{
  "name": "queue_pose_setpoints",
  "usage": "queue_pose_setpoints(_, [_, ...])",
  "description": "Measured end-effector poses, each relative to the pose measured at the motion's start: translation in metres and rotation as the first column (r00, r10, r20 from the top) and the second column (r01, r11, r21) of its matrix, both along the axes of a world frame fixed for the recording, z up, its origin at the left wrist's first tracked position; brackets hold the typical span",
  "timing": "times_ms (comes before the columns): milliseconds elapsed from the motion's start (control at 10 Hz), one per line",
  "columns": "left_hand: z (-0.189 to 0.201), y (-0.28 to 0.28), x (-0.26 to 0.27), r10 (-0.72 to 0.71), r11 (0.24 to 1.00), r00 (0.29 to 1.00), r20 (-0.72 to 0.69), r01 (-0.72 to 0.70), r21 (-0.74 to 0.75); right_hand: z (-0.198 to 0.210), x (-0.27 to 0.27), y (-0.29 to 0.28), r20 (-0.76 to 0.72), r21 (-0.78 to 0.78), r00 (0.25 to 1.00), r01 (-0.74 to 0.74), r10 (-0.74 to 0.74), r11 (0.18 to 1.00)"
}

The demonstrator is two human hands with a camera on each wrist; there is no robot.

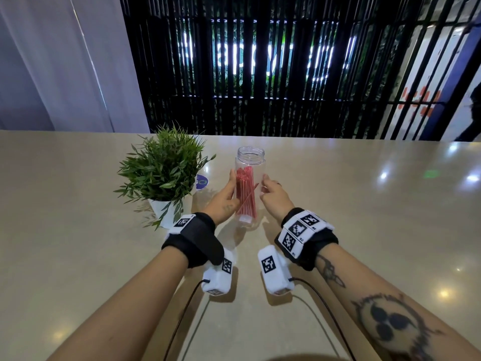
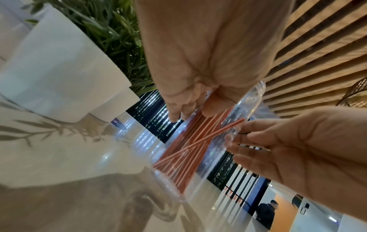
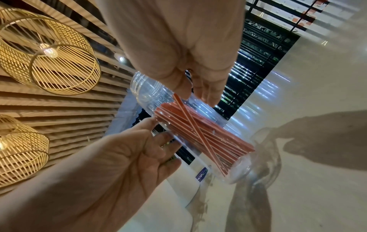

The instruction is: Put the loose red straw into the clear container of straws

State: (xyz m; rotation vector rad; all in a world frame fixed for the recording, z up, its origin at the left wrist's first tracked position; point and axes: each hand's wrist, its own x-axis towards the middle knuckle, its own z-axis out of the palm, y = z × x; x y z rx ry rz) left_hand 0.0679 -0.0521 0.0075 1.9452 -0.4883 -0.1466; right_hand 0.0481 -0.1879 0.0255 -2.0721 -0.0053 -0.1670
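A tall clear container (image 1: pixel 250 155) stands upright and uncapped on the beige table (image 1: pixel 364 204). It holds a bundle of red straws (image 1: pixel 243 190). One red straw (image 1: pixel 249 197) leans diagonally across the bundle inside it, seen also in the left wrist view (image 2: pixel 208 138) and the right wrist view (image 3: pixel 195 125). My left hand (image 1: pixel 223 196) lies against the container's left side with fingers nearly straight. My right hand (image 1: pixel 274 194) touches its right side with loosely extended fingers. Neither hand holds a straw.
A green potted plant (image 1: pixel 164 165) in a white pot (image 1: pixel 169 211) stands close to the left of the container. A round blue disc (image 1: pixel 201 182) lies behind the pot. Black slatted screens rise beyond the table's far edge. Cables trail from both wrist cameras.
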Motion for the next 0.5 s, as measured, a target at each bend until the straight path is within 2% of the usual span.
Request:
queue_pose_setpoints(100, [-0.013,0.005,0.004,-0.037,0.999,0.999,-0.028,0.037,0.004,-0.008,0.002,0.003,-0.028,0.001,0.999,-0.023,0.023,1.000])
queue_pose_setpoints(200, [-0.021,0.009,0.007,-0.007,0.999,0.999,-0.039,0.008,0.035,-0.016,0.005,0.006,-0.051,0.007,0.997,-0.055,0.055,0.998])
queue_pose_setpoints(500, [-0.039,0.010,0.009,0.009,1.000,1.000,0.006,-0.009,0.001,-0.037,0.013,0.004,-0.059,0.048,0.996,-0.061,0.063,0.997])
